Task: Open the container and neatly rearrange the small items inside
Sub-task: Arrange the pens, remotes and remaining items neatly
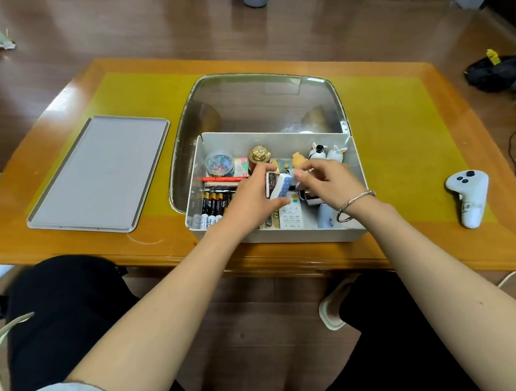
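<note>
- I see the white container (pixel 276 193) at the middle of the wooden table (pixel 403 162), near its front edge, with its clear lid (pixel 265 102) swung open and standing behind it.
- My left hand (pixel 250 198) curls around a small white box with blue dots (pixel 278 189), holding it over the middle of the container.
- My right hand (pixel 324 181), a metal bracelet (pixel 354 205) at its wrist, has its fingers bent over a small pale item just right of that box; I cannot tell whether it grips it.
- Along the container's left side lie black batteries (pixel 215 206); their white print is too small for me to read.
- Beyond them lie a red pen (pixel 223 179) and a round clear tub of coloured pins (pixel 219 163).
- A white remote (pixel 292 212) lies under my hands; its key markings are unreadable.
- At the far wall stand a gold-capped bottle (pixel 259 157) and two white rabbit figures (pixel 327 152).
- A grey tray (pixel 101 173) lies to the left of the container, a white controller (pixel 469 196) well to the right.
</note>
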The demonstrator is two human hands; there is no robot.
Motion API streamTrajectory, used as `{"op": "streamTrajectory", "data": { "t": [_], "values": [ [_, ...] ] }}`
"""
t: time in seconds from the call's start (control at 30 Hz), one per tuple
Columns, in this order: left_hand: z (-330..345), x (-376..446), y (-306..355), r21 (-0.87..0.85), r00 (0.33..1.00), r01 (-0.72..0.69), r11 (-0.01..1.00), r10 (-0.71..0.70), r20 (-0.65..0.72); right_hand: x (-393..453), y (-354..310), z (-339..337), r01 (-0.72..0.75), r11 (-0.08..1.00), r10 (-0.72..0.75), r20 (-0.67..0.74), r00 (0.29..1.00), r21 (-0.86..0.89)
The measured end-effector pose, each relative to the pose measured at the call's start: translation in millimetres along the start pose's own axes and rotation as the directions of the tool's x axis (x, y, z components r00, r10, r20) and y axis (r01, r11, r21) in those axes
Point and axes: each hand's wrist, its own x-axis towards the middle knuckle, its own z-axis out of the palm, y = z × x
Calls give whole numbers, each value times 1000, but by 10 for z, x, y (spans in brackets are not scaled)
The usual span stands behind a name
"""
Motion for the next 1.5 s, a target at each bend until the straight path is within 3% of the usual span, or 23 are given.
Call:
{"op": "streamTrajectory", "data": {
  "t": [0.07, 0.27, 0.4, 0.57, 0.73, 0.93, 1.23, 1.5],
  "values": [
    [59, 18, 66, 0, 999, -27, 1000, 27, 19, -30, -77, 26, 3, 992, -6, 25, 1000, 124],
    [148, 51, 86, 24, 989, -35, 999, 31, 146, -48, 42, -11, -92, 989, 100, -60, 993, 120],
    [108, 147, 16, 327, 976, -153, 933, 90, 199, -84, 204, -146, -194, 980, 196, -109, 974, 29],
    [154, 272, 37, 449, 965, -210, 868, 111, 237, -77, 160, -67, -211, 968, 217, 32, 976, -132],
    [206, 238, -23, 445, 946, -233, 865, 95, 310, -26, 91, 0, -184, 901, 245, 112, 963, -393],
    [172, 219, -12, 452, 906, -256, 854, 49, 421, -2, 80, -12, -89, 823, 241, 203, 949, -561],
    [132, 221, 27, 432, 848, -324, 842, 55, 528, 2, 115, 42, 27, 758, 179, 247, 952, -652],
    [169, 225, 52, 426, 841, -305, 852, 30, 541, -43, 117, 40, 99, 717, 78, 221, 972, -690]
  ]
}}
